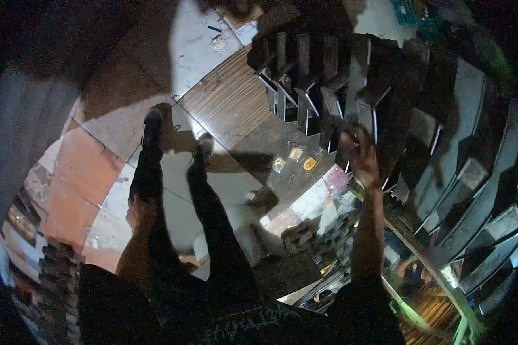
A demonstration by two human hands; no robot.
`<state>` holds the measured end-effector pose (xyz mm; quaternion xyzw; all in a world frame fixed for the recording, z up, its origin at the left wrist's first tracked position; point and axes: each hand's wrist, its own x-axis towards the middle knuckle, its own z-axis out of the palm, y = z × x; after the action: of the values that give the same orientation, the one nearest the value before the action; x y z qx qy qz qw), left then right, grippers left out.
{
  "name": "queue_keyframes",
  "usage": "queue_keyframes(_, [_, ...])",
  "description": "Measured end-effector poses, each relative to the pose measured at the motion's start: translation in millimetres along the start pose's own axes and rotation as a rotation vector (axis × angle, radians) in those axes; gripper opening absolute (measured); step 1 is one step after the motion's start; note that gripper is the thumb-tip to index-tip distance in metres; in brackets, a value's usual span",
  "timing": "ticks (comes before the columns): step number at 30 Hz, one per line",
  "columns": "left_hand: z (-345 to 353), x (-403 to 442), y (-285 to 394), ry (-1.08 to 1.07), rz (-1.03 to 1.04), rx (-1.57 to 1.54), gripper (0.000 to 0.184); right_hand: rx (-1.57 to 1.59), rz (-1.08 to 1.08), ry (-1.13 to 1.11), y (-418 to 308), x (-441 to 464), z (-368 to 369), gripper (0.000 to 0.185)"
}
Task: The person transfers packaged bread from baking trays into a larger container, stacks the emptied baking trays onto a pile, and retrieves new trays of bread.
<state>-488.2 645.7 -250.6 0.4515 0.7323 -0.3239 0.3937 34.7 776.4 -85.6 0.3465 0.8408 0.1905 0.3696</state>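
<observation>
My right hand (361, 156) is raised at the right of centre, beside the lower end of a row of dark angled metal pieces (311, 106). Its fingers are bent and partly blurred; whether they touch a piece or hold anything small is unclear. My left hand (140, 213) rests on my left thigh, by the dark trouser leg (148, 178), and its fingers are mostly hidden in shadow. Larger long dark pieces (466, 109) stand in curved rows farther right.
Both my feet are on the tiled floor (103, 167). Two small round yellowish items (309, 164) lie on a brown floor patch. Stacked dark blocks (322, 241) stand below centre, a wooden beam (414, 247) runs at the lower right, and green crates (406, 12) are at the top.
</observation>
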Motion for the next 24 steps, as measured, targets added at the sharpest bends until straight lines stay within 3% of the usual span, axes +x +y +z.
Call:
queue_keyframes(1, [-1.0, -1.1, 1.6, -0.006, -0.008, -0.015, 0.054, 0.737, 0.293, -0.024, -14.9, 2.2, -1.2, 0.036])
queue_keyframes(4, [8.8, -0.1, -1.2, 0.036, 0.015, -0.041, 0.052, 1.357, 0.625, -0.457, -18.8, 34.2, -30.1, 0.035])
queue_keyframes(5, [11.1, 0.1, -1.5, 0.030, 0.001, -0.039, 0.052, 1.194, 0.593, -0.522, -25.4, 32.8, -19.6, 0.033])
queue_keyframes(8, [11.5, -0.9, 3.1, 0.020, -0.055, -0.024, 0.051, 0.737, 0.122, -0.083, -35.4, 31.8, 31.7, 0.028])
queue_keyframes(9, [7.4, -4.8, 6.4, 0.017, -0.049, -0.027, 0.051, 1.121, 0.442, -0.258, -22.8, 65.4, -6.5, 0.028])
queue_keyframes(11, [3.6, -6.3, 13.3, 0.007, -0.036, -0.023, 0.050, 1.486, 0.788, -0.452, -22.2, 84.1, -3.1, 0.029])
queue_keyframes(13, [7.3, -6.7, 14.3, 0.041, -0.042, -0.032, 0.052, 0.334, 0.165, 0.087, -34.8, 77.6, 34.6, 0.031])
queue_keyframes(14, [13.4, -5.5, 8.5, 0.030, -0.045, -0.026, 0.052, 0.342, 0.158, 0.078, -44.5, 76.1, 41.1, 0.031])
queue_keyframes(16, [23.0, -4.0, -0.9, 0.067, -0.007, -0.041, 0.054, 1.177, 0.729, -0.238, -61.8, 85.5, 31.9, 0.031])
queue_keyframes(17, [23.5, -2.2, 0.2, 0.054, -0.011, -0.038, 0.054, 0.941, 0.383, -0.186, -78.7, 58.2, 76.6, 0.034])
queue_keyframes(19, [5.7, -3.3, 12.6, -0.027, -0.057, -0.064, 0.056, 0.776, 0.281, -0.321, -109.0, 27.6, 133.5, 0.036])
queue_keyframes(22, [15.7, 2.6, -0.2, -0.115, -0.054, -0.070, 0.054, 0.953, 0.439, -0.595, -128.2, 34.5, 156.8, 0.043])
queue_keyframes(24, [18.8, 3.8, 0.1, -0.064, -0.055, -0.034, 0.053, 1.076, 0.582, -0.259, -132.8, 58.2, 154.8, 0.040])
